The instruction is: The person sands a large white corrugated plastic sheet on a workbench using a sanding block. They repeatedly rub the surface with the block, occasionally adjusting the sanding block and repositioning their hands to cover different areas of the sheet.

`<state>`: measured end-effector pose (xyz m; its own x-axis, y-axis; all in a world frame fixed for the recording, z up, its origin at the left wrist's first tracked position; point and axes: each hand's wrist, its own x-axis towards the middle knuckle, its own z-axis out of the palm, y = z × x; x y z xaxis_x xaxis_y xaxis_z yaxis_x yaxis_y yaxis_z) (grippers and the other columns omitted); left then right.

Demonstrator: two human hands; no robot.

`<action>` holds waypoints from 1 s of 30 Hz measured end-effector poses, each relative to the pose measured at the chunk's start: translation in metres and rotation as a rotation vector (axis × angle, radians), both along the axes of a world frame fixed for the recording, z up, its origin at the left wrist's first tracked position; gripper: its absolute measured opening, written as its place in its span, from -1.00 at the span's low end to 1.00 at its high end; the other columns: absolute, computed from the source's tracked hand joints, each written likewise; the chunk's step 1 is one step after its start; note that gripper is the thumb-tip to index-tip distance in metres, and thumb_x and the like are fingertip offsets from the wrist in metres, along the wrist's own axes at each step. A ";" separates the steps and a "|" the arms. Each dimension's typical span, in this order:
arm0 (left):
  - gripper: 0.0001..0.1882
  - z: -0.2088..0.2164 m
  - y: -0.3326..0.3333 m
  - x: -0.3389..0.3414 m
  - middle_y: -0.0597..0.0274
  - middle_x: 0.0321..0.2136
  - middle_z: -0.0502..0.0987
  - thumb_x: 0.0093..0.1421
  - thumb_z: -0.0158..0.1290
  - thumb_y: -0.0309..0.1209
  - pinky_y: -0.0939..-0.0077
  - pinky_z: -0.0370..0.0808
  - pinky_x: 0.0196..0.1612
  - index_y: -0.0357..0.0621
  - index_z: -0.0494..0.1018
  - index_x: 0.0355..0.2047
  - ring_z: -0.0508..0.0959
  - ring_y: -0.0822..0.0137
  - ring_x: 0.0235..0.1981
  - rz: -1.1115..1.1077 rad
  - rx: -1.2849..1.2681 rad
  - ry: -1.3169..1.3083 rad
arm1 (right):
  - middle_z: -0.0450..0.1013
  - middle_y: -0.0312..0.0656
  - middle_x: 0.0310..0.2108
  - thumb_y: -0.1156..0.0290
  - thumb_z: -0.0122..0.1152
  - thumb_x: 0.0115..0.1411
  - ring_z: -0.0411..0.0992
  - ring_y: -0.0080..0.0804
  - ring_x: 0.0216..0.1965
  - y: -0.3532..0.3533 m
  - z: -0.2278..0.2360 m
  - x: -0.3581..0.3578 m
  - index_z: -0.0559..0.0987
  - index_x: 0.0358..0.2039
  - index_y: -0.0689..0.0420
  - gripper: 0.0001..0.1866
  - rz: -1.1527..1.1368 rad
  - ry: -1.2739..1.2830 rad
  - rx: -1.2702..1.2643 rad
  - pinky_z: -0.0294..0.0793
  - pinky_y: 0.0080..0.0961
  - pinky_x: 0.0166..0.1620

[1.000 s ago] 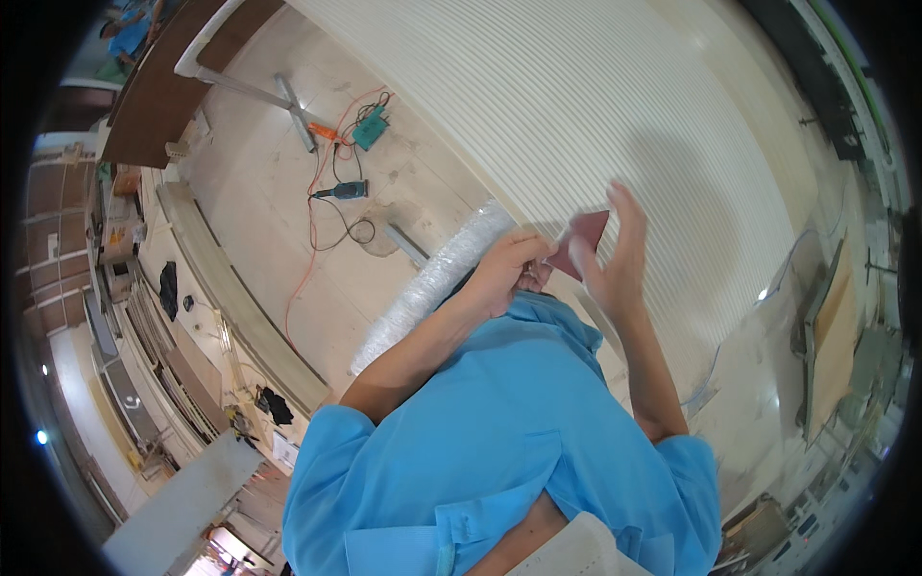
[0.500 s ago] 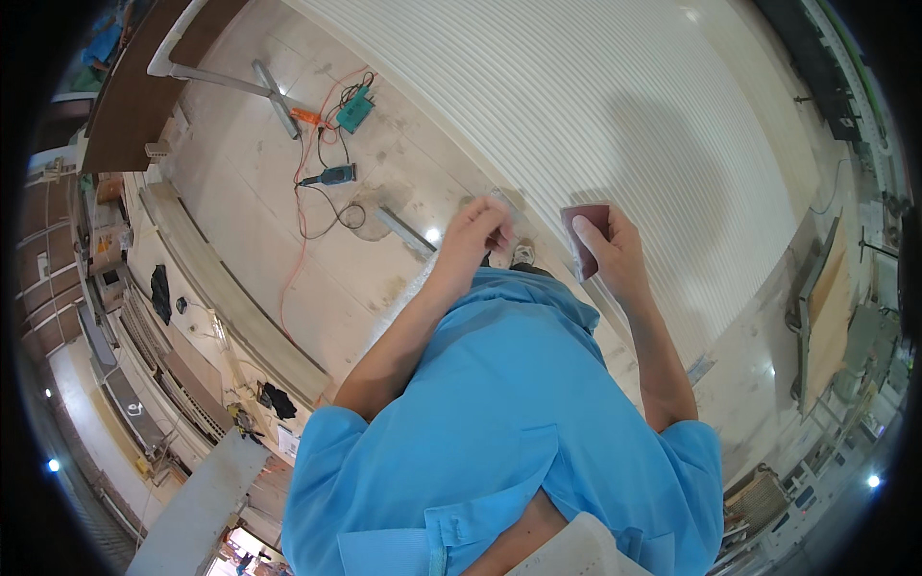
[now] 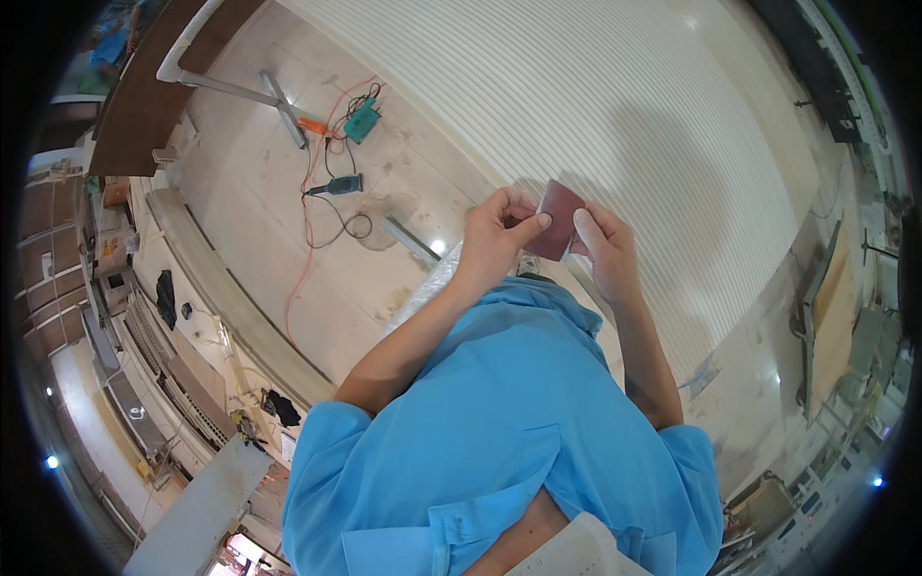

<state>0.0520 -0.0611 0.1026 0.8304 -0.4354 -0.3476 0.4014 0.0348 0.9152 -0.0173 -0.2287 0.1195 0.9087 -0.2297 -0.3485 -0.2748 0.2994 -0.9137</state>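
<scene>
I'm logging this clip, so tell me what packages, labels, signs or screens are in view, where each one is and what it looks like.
No labels, signs or screens can be made out.
Plastic-wrapped roll: the only package-like thing, long, clear and shiny, below the left forearm, mostly hidden.
Dark red sheet: small, flat and squarish, held between the left hand and the right hand over the white ribbed panel; no marking shows on it.
</scene>
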 end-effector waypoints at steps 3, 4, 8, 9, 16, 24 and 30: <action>-0.66 0.008 -0.001 -0.007 0.18 -0.32 0.64 0.24 0.29 -0.43 0.55 0.57 -0.19 -0.36 0.47 -0.07 0.64 0.44 -0.28 -0.079 0.145 -0.074 | 0.55 -0.29 -0.35 0.31 0.13 0.43 0.51 -0.55 -0.25 0.001 -0.003 -0.002 0.61 -0.12 0.29 -0.72 -0.019 0.019 -0.211 0.54 -0.53 -0.13; -0.63 0.012 -0.002 -0.010 0.17 -0.31 0.64 0.22 0.31 -0.42 0.55 0.58 -0.19 -0.37 0.47 -0.06 0.65 0.42 -0.27 -0.110 0.179 -0.136 | 0.55 -0.29 -0.36 0.32 0.17 0.40 0.52 -0.55 -0.25 0.003 -0.004 -0.002 0.62 -0.13 0.29 -0.74 -0.064 0.021 -0.237 0.55 -0.53 -0.13; -0.52 0.028 -0.006 -0.015 0.11 -0.27 0.65 0.15 0.37 -0.41 0.53 0.61 -0.18 -0.39 0.45 -0.01 0.67 0.36 -0.25 -0.141 0.228 -0.172 | 0.57 -0.28 -0.28 0.40 0.29 0.33 0.52 -0.56 -0.23 0.008 -0.005 -0.002 0.60 -0.15 0.25 -0.81 -0.080 -0.065 -0.121 0.51 -0.55 -0.17; -0.50 0.031 -0.007 -0.015 0.09 -0.26 0.65 0.14 0.38 -0.40 0.52 0.62 -0.17 -0.39 0.45 0.00 0.68 0.34 -0.25 -0.124 0.219 -0.128 | 0.57 -0.28 -0.26 0.40 0.29 0.32 0.51 -0.57 -0.23 0.008 -0.005 -0.002 0.59 -0.14 0.25 -0.80 -0.094 -0.085 -0.082 0.51 -0.55 -0.16; -0.59 0.027 -0.005 -0.001 0.13 -0.22 0.65 0.20 0.30 -0.50 0.50 0.63 -0.18 -0.37 0.45 0.01 0.66 0.38 -0.22 -0.041 -0.183 0.097 | 0.53 -0.30 -0.19 0.44 0.24 0.35 0.47 -0.59 -0.19 0.000 -0.018 0.000 0.53 -0.03 0.24 -0.76 -0.069 -0.208 0.042 0.49 -0.54 -0.09; -0.69 0.025 -0.004 0.000 0.08 -0.24 0.67 0.25 0.21 -0.57 0.46 0.67 -0.16 -0.37 0.46 -0.02 0.67 0.38 -0.23 -0.114 -0.083 0.038 | 0.52 -0.27 -0.23 0.35 0.25 0.36 0.46 -0.63 -0.21 0.007 -0.011 0.003 0.55 -0.05 0.28 -0.72 -0.191 -0.163 0.131 0.49 -0.59 -0.13; -0.76 0.017 -0.009 -0.002 0.09 -0.28 0.67 0.29 0.19 -0.51 0.47 0.66 -0.19 -0.38 0.48 -0.08 0.67 0.39 -0.24 -0.177 -0.046 0.049 | 0.55 -0.25 -0.38 0.36 0.37 0.28 0.50 -0.62 -0.42 0.011 -0.004 0.010 0.59 -0.17 0.26 -0.75 -0.091 0.035 -0.040 0.55 -0.58 -0.37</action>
